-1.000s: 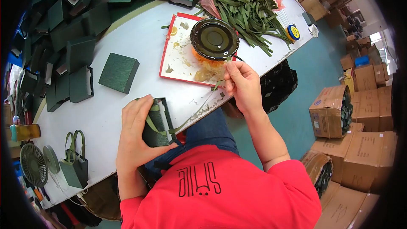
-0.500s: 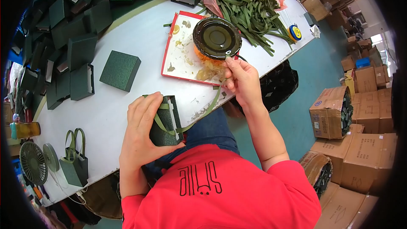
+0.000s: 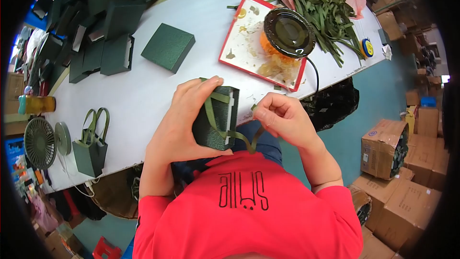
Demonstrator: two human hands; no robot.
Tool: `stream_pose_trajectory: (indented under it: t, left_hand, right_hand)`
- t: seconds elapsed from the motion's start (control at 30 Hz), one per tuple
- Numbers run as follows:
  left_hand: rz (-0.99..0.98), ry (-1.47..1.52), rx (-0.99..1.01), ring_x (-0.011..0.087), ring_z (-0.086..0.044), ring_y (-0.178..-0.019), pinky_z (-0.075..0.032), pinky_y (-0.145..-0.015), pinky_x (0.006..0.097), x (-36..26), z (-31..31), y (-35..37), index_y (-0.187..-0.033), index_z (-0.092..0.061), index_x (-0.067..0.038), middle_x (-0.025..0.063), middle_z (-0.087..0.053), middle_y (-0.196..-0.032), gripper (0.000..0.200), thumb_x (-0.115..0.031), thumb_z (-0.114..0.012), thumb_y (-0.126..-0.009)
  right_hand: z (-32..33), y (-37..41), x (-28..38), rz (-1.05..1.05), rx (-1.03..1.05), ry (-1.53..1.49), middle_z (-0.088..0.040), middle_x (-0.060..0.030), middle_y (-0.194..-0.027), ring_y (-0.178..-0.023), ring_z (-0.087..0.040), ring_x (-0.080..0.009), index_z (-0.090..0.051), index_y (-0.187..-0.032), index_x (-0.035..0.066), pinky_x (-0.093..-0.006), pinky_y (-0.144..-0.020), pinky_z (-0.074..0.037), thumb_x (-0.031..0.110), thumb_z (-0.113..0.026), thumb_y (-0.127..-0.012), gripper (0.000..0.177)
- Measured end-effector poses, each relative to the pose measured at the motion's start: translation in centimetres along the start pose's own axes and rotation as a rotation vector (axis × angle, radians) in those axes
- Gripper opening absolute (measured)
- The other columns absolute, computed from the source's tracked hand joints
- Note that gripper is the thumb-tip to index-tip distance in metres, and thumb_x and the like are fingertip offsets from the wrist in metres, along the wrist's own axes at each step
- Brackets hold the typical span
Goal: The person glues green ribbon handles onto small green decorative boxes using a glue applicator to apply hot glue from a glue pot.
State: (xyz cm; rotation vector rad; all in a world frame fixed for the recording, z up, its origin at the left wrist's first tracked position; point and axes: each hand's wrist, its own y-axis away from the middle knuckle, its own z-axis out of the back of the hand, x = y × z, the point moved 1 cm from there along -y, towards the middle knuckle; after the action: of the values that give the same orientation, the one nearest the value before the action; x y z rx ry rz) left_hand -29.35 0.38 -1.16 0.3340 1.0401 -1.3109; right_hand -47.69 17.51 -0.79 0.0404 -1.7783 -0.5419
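Observation:
A small dark green box (image 3: 222, 114) is gripped from the side by my left hand (image 3: 178, 127), its fingers over the top edge and thumb under the lower edge. One green ribbon (image 3: 253, 145) loops across the box and trails off its right side. My right hand (image 3: 289, 119) pinches the free end of that ribbon between thumb and fingers, just right of the box. Beyond the right hand, an orange pot with a black rim (image 3: 289, 32) holds dark glossy liquid. It sits on a stained white tray with red edges (image 3: 231, 50).
Another green box (image 3: 167, 47) lies on the white table, near a heap of similar boxes (image 3: 115, 19). Loose green ribbons (image 3: 322, 7) fill a pink bag at the back. A handled green bag (image 3: 90, 157) and a fan (image 3: 40, 143) stand left. Cartons (image 3: 383, 149) stack on the right.
My right hand has drawn back from the pot's rim toward the box, bringing the ribbon end along. My left hand still holds the box. The whole view has shifted.

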Motion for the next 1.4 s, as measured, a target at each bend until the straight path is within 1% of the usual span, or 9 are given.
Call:
stream_pose_trajectory:
  t: [0.17, 0.27, 0.57, 0.67, 0.87, 0.97, 1.17, 1.27, 1.4]
  left_hand:
    - [-0.021, 0.007, 0.067, 0.0367, -0.047, -0.129, -0.038, -0.109, 0.0455, 0.0, 0.0, 0.2, -0.147, -0.040, -0.002, 0.0137, -0.055, -0.141, 0.122, -0.031, -0.099, -0.044]
    - [-0.052, 0.003, 0.074, 0.0371, -0.047, -0.128, -0.038, -0.108, 0.0451, 0.0, 0.0, 0.1, -0.146, -0.041, -0.002, 0.0128, -0.056, -0.141, 0.121, -0.031, -0.099, -0.044]
    - [-0.060, 0.004, 0.131, 0.0365, -0.049, -0.125, -0.040, -0.105, 0.0462, -0.5, 0.5, -0.1, -0.145, -0.045, -0.004, 0.0133, -0.055, -0.137, 0.107, -0.030, -0.095, -0.053]
    - [-0.061, -0.020, 0.128, 0.0362, -0.049, -0.122, -0.041, -0.104, 0.0438, -0.6, 0.4, -0.1, -0.143, -0.045, -0.002, 0.0104, -0.058, -0.138, 0.116, -0.029, -0.099, -0.044]
    - [-0.086, -0.003, 0.124, 0.0364, -0.051, -0.123, -0.040, -0.104, 0.0463, -0.5, 0.5, 0.0, -0.143, -0.048, -0.004, 0.0123, -0.057, -0.137, 0.105, -0.029, -0.095, -0.052]
    - [-0.089, -0.004, 0.130, 0.0363, -0.051, -0.122, -0.040, -0.104, 0.0462, -0.5, 0.5, 0.0, -0.143, -0.049, -0.004, 0.0125, -0.057, -0.137, 0.103, -0.028, -0.094, -0.053]
    - [-0.097, -0.030, 0.164, 0.0357, -0.052, -0.121, -0.040, -0.102, 0.0466, -0.6, 0.4, -0.2, -0.140, -0.051, -0.005, 0.0128, -0.058, -0.136, 0.098, -0.027, -0.093, -0.054]
    - [-0.131, -0.062, 0.147, 0.0355, -0.052, -0.121, -0.040, -0.102, 0.0468, -0.5, 0.1, -0.1, -0.139, -0.052, -0.005, 0.0130, -0.058, -0.135, 0.096, -0.026, -0.093, -0.054]
    - [-0.077, -0.092, 0.164, 0.0360, -0.050, -0.122, -0.039, -0.104, 0.0461, -0.2, 0.2, 0.2, -0.140, -0.050, -0.004, 0.0124, -0.057, -0.137, 0.102, -0.026, -0.094, -0.051]
  right_hand:
    - [-1.0, -1.1, 0.0, -0.028, 0.045, 0.071, -0.064, 0.0023, -0.080, -0.069, -0.054, -0.0014, -0.064, -0.094, 0.000, -0.0201, -0.060, -0.043, 0.019, -0.065, -0.099, 0.020]
    - [-0.8, -1.8, -0.4, -0.025, 0.061, 0.122, -0.065, 0.0034, -0.081, -0.068, -0.051, 0.0011, -0.063, -0.089, 0.004, -0.0172, -0.056, -0.038, 0.019, -0.065, -0.099, 0.018]
    - [-0.4, -2.6, -0.2, -0.112, 0.151, 0.171, -0.069, -0.0018, -0.080, -0.070, -0.058, -0.0034, -0.066, -0.086, -0.001, -0.0217, -0.061, -0.047, 0.020, -0.065, -0.096, 0.023]
    - [-0.6, -2.6, 0.3, -0.178, 0.160, 0.174, -0.069, -0.0036, -0.080, -0.069, -0.058, -0.0046, -0.066, -0.083, -0.001, -0.0228, -0.059, -0.047, 0.022, -0.065, -0.095, 0.026]
    - [-0.5, -2.8, -0.3, -0.188, 0.193, 0.140, -0.066, -0.0019, -0.075, -0.064, -0.054, -0.0048, -0.064, -0.079, 0.000, -0.0236, -0.055, -0.044, 0.020, -0.065, -0.095, 0.026]
    - [-0.6, -2.8, -0.4, -0.189, 0.197, 0.113, -0.066, 0.0010, -0.076, -0.059, -0.044, -0.0006, -0.059, -0.074, 0.006, -0.0207, -0.051, -0.034, 0.018, -0.065, -0.095, 0.024]
    - [-0.6, -3.0, -2.3, -0.116, 0.158, 0.038, -0.065, 0.0015, -0.078, -0.066, -0.051, -0.0004, -0.055, -0.073, 0.007, -0.0203, -0.054, -0.038, 0.014, -0.065, -0.093, 0.024]
    - [-0.7, -3.2, -3.4, -0.014, 0.125, 0.092, -0.056, 0.0033, -0.066, -0.063, -0.050, -0.0027, -0.056, -0.071, 0.002, -0.0227, -0.057, -0.043, 0.016, -0.066, -0.094, 0.029]
    - [-1.0, -2.8, -1.7, -0.028, 0.130, 0.228, -0.063, -0.0007, -0.072, -0.065, -0.056, -0.0044, -0.062, -0.087, -0.001, -0.0232, -0.059, -0.046, 0.017, -0.065, -0.097, 0.021]
